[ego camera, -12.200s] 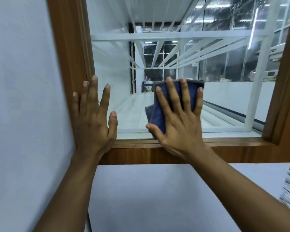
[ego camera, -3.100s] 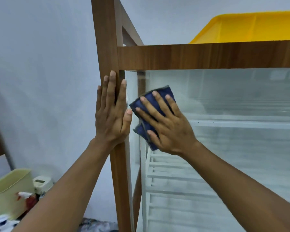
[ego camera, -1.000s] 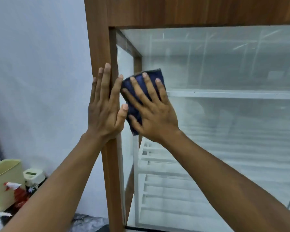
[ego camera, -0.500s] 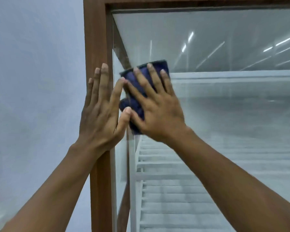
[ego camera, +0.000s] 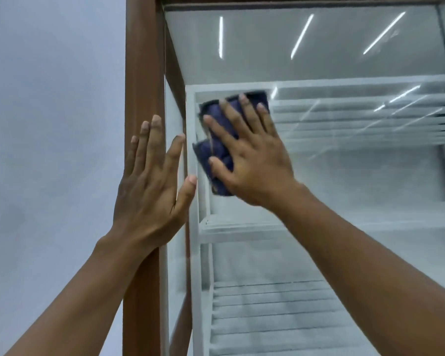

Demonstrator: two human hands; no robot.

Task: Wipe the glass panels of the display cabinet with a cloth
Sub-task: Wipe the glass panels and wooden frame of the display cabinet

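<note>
The display cabinet has a brown wooden frame (ego camera: 141,73) and a large front glass panel (ego camera: 344,176) that reflects ceiling lights. A folded dark blue cloth (ego camera: 216,140) lies flat against the glass near its upper left corner. My right hand (ego camera: 249,160) presses the cloth to the pane with straight, spread fingers. My left hand (ego camera: 152,183) rests flat on the wooden corner post, fingers straight, thumb reaching onto the glass edge. The two hands are a short gap apart.
White slatted shelves (ego camera: 267,304) show behind the glass at several levels. A plain grey wall (ego camera: 49,150) fills the left side. The cabinet's wooden top rail (ego camera: 293,0) runs along the upper edge.
My right hand and the cloth have slid right, away from the corner post, opening a gap to my left hand. The view has tilted further upward.
</note>
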